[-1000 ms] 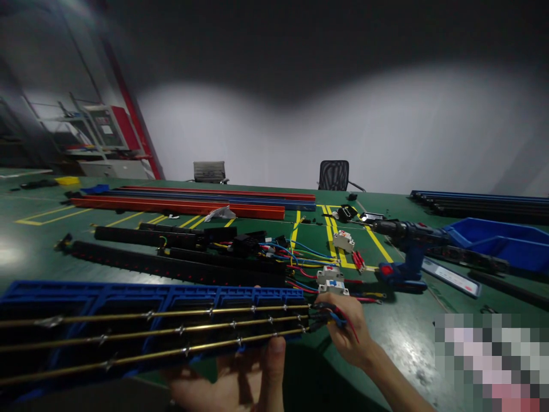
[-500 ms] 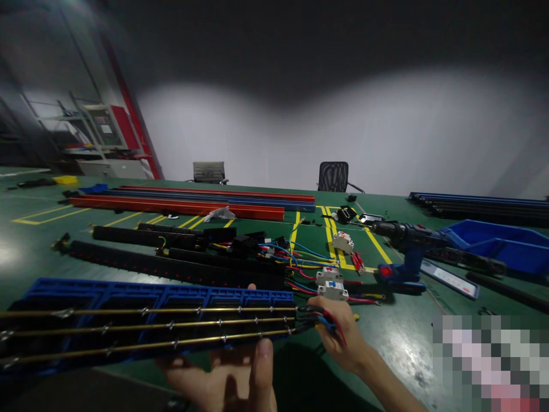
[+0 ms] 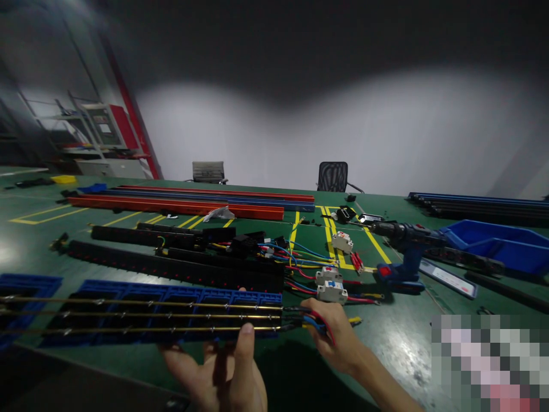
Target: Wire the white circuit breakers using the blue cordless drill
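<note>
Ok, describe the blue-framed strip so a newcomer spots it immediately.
Above the green table, nearest the camera, the left hand supports the blue-framed strip from below; the right hand holds wires at its end. Unlike the black strips behind it, it carries three brass-coloured rods.

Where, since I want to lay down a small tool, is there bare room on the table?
Bare green tabletop shows between the right forearm and the cordless drill, and left of the black strips. It is crowded beyond the right hand, with white breakers and small red parts.

Left hand (image 3: 229, 377) palm-up, right fingers (image 3: 316, 308) curled
</note>
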`<state>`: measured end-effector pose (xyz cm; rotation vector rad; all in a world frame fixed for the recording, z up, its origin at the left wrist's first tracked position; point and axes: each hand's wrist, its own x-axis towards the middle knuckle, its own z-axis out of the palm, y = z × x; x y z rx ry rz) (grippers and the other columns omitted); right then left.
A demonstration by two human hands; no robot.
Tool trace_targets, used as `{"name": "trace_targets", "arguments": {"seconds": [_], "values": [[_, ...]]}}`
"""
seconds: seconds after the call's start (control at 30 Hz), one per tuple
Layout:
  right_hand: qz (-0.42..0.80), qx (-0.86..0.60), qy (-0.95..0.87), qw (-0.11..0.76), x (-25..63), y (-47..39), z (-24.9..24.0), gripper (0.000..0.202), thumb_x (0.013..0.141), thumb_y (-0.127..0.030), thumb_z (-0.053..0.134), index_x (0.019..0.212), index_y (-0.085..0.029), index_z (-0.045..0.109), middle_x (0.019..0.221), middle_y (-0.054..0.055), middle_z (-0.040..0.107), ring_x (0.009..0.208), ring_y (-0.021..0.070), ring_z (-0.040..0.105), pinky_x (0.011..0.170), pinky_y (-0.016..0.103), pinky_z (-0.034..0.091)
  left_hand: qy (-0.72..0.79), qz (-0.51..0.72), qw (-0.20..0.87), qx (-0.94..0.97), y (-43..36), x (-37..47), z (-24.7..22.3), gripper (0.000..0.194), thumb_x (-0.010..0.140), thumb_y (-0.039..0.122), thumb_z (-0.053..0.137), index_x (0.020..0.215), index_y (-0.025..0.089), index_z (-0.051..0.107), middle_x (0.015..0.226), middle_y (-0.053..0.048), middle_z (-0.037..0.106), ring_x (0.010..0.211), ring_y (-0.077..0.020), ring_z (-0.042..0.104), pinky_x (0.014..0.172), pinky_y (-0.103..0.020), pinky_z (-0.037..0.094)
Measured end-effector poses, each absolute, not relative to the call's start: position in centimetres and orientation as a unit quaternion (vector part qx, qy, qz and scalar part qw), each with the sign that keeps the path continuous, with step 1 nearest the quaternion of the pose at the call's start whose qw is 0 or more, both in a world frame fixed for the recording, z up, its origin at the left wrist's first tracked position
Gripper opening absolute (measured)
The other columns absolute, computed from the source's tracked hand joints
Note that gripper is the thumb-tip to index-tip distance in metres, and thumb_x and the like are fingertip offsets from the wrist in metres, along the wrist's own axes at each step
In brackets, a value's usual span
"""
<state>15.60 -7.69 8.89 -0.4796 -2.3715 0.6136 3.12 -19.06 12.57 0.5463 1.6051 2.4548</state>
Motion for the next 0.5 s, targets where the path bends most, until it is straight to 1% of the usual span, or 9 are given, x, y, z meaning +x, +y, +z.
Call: {"name": "trace_targets", "arguments": {"seconds": [0.1,0.17,0.27,0.33,0.43,0.5], "values": [[0.238,-0.205,-0.903,0.293,15.4,-7.9,9.2,0.027,0.082,-0.011,0.046,0.105,-0.021,0.055,0.09,0.003,0.068,0.079,0.0161,0.061,0.072,0.025,0.04,0.482,0.862,0.032,0.154,-18.9,2.7,12.8,0.089,0.085,0.03,0.068,0.153,0.043,0.012,0.152,-0.002,0.04,0.134,-0.0284,0.048,0.109,-0.049,0.048],[0.248,-0.23,-0.906,0.256,15.2,-8.0,9.4,0.03,0.082,-0.011,0.047,0.11,-0.022,0.054,0.092,0.002,0.068,0.079,0.0159,0.061,0.072,0.025,0.039,0.476,0.867,0.045,0.142,-18.8,2.2,12.4,0.09,0.086,0.026,0.068,0.154,0.044,0.012,0.152,-0.002,0.041,0.136,-0.0269,0.046,0.113,-0.05,0.043],[0.258,-0.268,-0.908,0.192,14.8,-8.1,9.5,0.033,0.085,-0.016,0.051,0.117,-0.024,0.051,0.095,0.002,0.068,0.08,0.0163,0.062,0.071,0.024,0.039,0.488,0.861,0.067,0.127,-18.6,1.3,11.3,0.089,0.088,0.025,0.064,0.154,0.044,0.007,0.152,-0.002,0.041,0.137,-0.0247,0.046,0.118,-0.052,0.033],[0.256,-0.28,-0.911,0.16,14.5,-8.1,9.4,0.027,0.087,-0.019,0.053,0.114,-0.024,0.052,0.094,0.001,0.069,0.08,0.0165,0.062,0.07,0.023,0.038,0.498,0.856,0.078,0.118,-18.4,0.8,10.4,0.091,0.089,0.026,0.063,0.154,0.047,0.003,0.155,-0.001,0.038,0.136,-0.0241,0.047,0.118,-0.054,0.031],[0.236,-0.295,-0.918,0.12,14.1,-8.2,9.1,0.008,0.093,-0.026,0.051,0.099,-0.024,0.056,0.086,0.0,0.067,0.074,0.0161,0.061,0.064,0.023,0.034,0.511,0.847,0.105,0.099,-17.9,-0.1,9.0,0.092,0.089,0.026,0.062,0.152,0.05,0.0,0.154,0.001,0.038,0.133,-0.024,0.05,0.116,-0.054,0.035],[0.219,-0.304,-0.922,0.101,14.0,-8.2,9.0,0.01,0.096,-0.03,0.048,0.095,-0.024,0.056,0.082,0.0,0.066,0.071,0.0163,0.06,0.061,0.023,0.031,0.522,0.839,0.129,0.085,-17.5,-0.7,7.9,0.094,0.088,0.027,0.062,0.152,0.048,-0.004,0.152,0.0,0.041,0.134,-0.0246,0.05,0.115,-0.054,0.037]]}}
